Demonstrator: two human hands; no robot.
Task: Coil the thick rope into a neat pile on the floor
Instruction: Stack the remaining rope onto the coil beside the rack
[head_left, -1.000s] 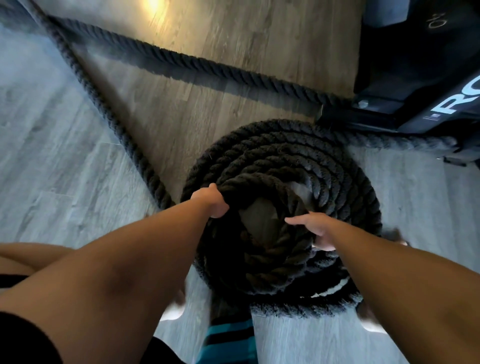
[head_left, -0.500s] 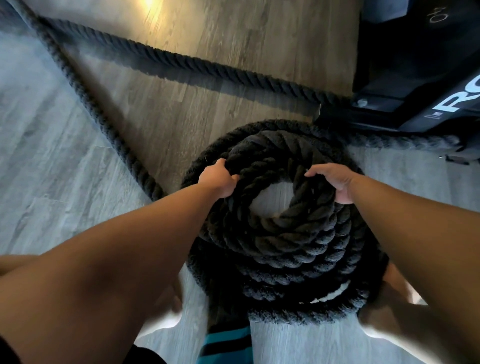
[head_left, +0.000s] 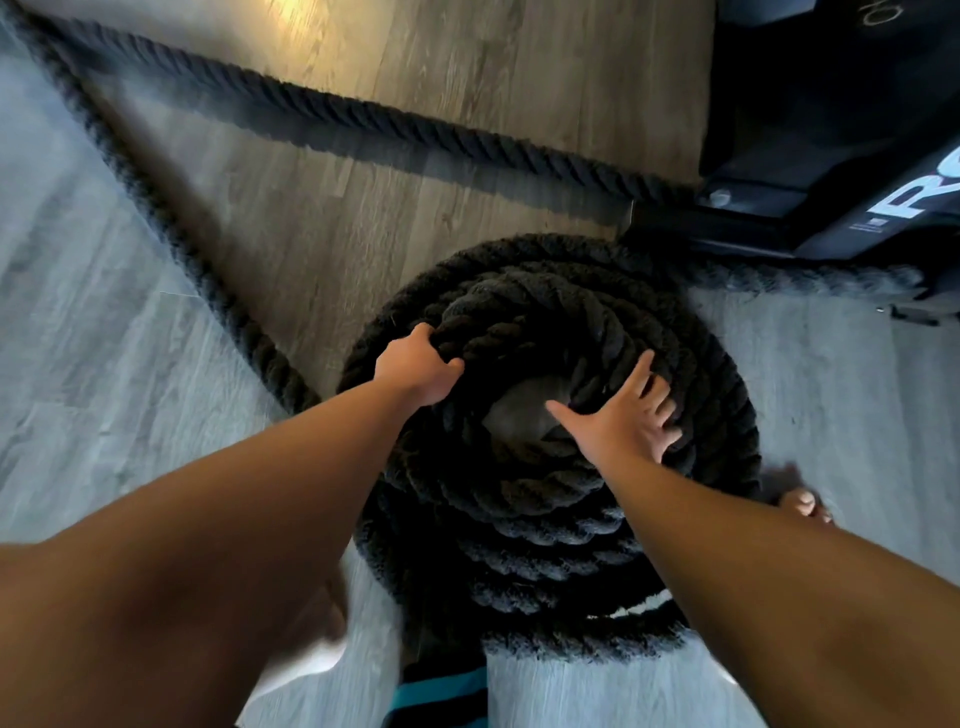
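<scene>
You're settling the top loop of the rope (head_left: 545, 499): left hand (head_left: 418, 371) clenched on it, right hand (head_left: 626, 423) spread flat; next, feed the loose length (head_left: 171, 228) round.

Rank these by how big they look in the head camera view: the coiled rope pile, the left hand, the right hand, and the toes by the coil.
1. coiled rope pile
2. right hand and left hand: close in size, unranked
3. toes

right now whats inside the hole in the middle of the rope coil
Bare pale floor shows through the centre of the rope coil. The right hand lies spread over its right edge, covering part of the opening.
</scene>
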